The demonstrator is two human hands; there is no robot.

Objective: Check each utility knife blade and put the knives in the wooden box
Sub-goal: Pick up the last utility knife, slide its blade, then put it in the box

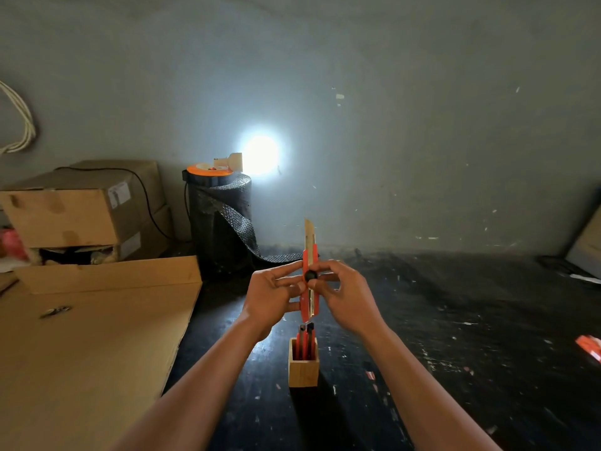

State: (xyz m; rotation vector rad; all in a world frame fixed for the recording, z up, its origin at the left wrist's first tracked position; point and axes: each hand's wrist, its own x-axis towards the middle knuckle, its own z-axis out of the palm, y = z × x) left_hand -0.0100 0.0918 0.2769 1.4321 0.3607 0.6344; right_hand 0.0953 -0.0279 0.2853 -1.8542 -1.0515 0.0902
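Observation:
I hold a red utility knife (309, 255) upright in front of me, its blade pushed out and pointing up. My left hand (271, 294) grips the knife's body from the left. From the right, my right hand (346, 289) holds it with fingers on the black slider knob. Just below the knife, a small wooden box (303, 369) stands on the dark table, with two red knives (305, 341) upright inside it, black ends up.
A large flat cardboard sheet (87, 346) covers the table's left side, with stacked cardboard boxes (74, 209) behind it. A black roll (221, 219) with a lit lamp on top stands at the wall. A red item (590, 348) lies at the right edge.

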